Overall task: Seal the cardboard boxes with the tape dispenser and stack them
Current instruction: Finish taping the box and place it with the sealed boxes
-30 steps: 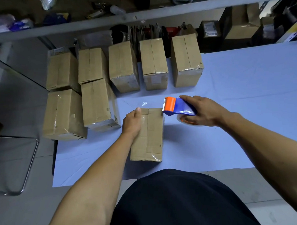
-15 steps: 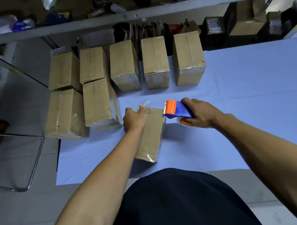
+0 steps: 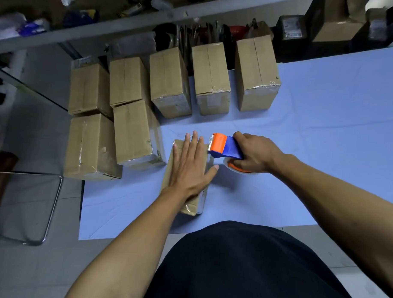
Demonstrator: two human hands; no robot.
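Note:
A small cardboard box (image 3: pixel 194 205) lies lengthwise on the blue table (image 3: pixel 313 127) in front of me. My left hand (image 3: pixel 189 164) rests flat on its top with the fingers spread and covers most of it. Just right of the box's far end, my right hand (image 3: pixel 256 153) grips the orange and blue tape dispenser (image 3: pixel 224 146), whose orange head touches the box's far right corner. The tape roll (image 3: pixel 234 168) shows below that hand. Several taped boxes stand behind and to the left, among them one (image 3: pixel 132 133) close beside the small box.
Three boxes stand in a row at the back: (image 3: pixel 170 83), (image 3: pixel 211 78), (image 3: pixel 256 72). More boxes (image 3: pixel 90 146) sit left of the table edge. A metal chair frame (image 3: pixel 50 207) stands on the floor at left. A cluttered shelf (image 3: pixel 142 21) runs overhead behind the table.
My left hand has gone from gripping the box's far left corner to lying flat on its top. The box has turned slightly. The dispenser has stayed at the box's far right corner.

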